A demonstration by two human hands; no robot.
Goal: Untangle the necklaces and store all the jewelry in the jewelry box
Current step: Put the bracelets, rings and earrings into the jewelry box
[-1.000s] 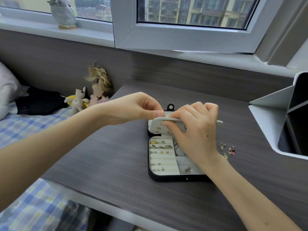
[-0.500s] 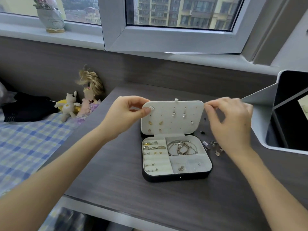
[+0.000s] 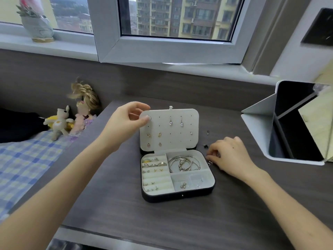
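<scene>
The jewelry box (image 3: pixel 177 197) lies open on the tabletop (image 3: pixel 126 210), with rings (image 3: pixel 153 164) and bangles (image 3: pixel 183 163) already in its tray. Just right of it, the right hand (image 3: pixel 232 156) curls its fingers onto the loose earrings (image 3: pixel 209 163); whether 1 is already pinched cannot be told. Lift 1 piece at a time by its post. Beyond, the left hand (image 3: pixel 124 123) pinches the upper-left corner of the upright earring panel (image 3: pixel 173 136). Brace the panel firmly while seating each post in a free hole.

A dark wood-grain desk (image 3: pixel 180 222) is seen, on which a black jewelry box (image 3: pixel 178 197) is laid open near the middle, its earring panel (image 3: pixel 173 139) raised upright. Small loose earrings (image 3: pixel 205 146) are scattered just right of the box, and a white organizer (image 3: pixel 257 123) is set at the right edge.
</scene>
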